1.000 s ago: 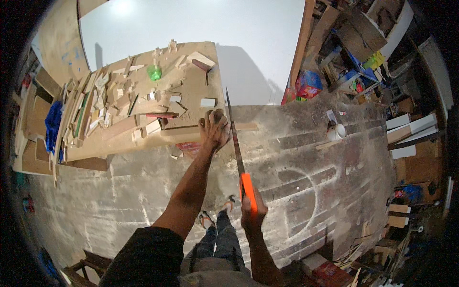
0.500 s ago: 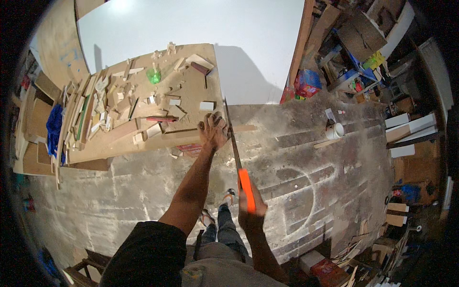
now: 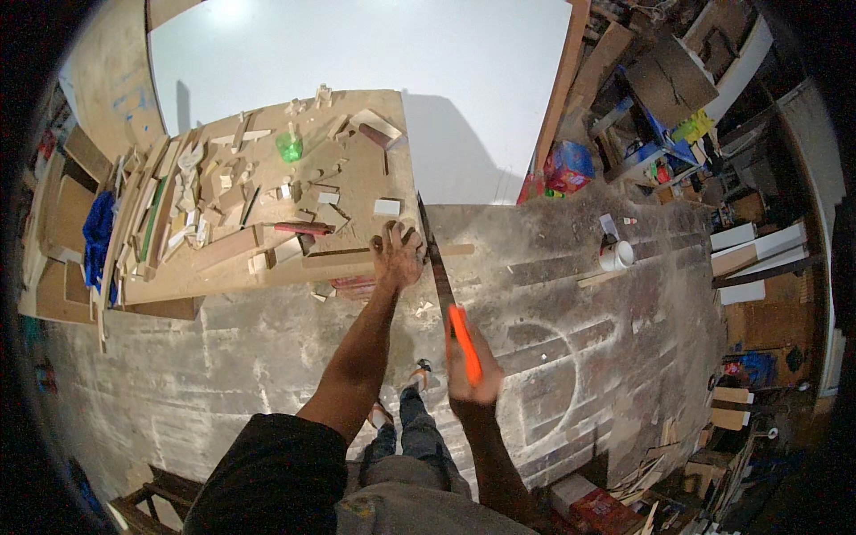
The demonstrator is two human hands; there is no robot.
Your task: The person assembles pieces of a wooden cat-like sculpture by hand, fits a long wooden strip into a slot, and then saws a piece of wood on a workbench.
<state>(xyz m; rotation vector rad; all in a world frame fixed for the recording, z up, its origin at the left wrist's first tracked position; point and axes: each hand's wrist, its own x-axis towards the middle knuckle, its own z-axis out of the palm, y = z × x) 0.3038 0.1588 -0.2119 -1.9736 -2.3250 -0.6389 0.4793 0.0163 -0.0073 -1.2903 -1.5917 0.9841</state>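
A handsaw (image 3: 438,263) with an orange handle is in my right hand (image 3: 481,373), whose fingers are wrapped round the handle. Its narrow dark blade slants away from me, beside the right end of the workbench (image 3: 357,234). My left hand (image 3: 398,257) presses down at the bench's near right corner with bent fingers, gripping a thin wooden strip (image 3: 343,257). The strip's free end sticks out past the bench edge, and the blade crosses it close to my left hand. Whether the blade has cut into the strip is hidden.
Wood offcuts, a red tool (image 3: 303,228) and a green cup (image 3: 289,147) lie on the bench. A large white panel (image 3: 357,45) stands behind it. On the floor at right is a white bucket (image 3: 616,256). Boards (image 3: 758,245) and clutter line the right side.
My right hand and the saw handle have moved slightly up and away from me, and the blade is tilted a little more. My left hand stays on the strip.
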